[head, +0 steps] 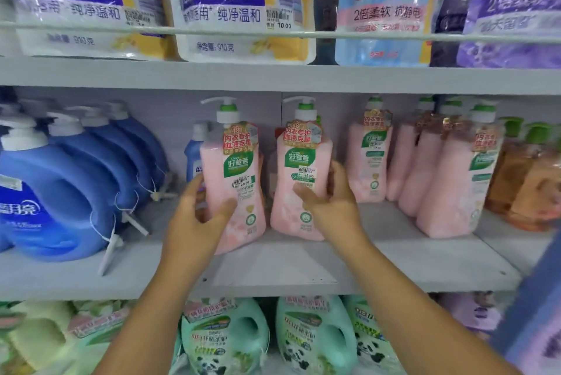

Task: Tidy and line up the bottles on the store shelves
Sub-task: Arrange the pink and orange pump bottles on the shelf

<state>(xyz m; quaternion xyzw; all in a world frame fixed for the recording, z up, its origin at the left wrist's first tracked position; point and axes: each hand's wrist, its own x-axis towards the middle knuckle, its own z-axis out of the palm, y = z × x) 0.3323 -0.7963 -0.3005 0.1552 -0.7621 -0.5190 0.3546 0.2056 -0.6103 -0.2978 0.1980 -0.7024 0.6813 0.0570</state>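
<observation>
Pink pump bottles, left one (232, 183) clasped by left hand (197, 217), right one (299, 180) by right hand (331, 201), mid-shelf (273, 265): better slid forward upright together, labels front, bases level at the edge.

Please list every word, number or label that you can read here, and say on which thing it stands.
"纯净温和", "净含量: 910克", sticker "10.00": white refill pouch.
"5星精油香护", "2倍柔软 抗静电": light blue pouch.
"内衣专护 血渍克星", "好爸爸", sticker "29.00": pink pump bottle in the right hand.
Same texts: pink pump bottle in the left hand.
Green jugs: blurred.
</observation>
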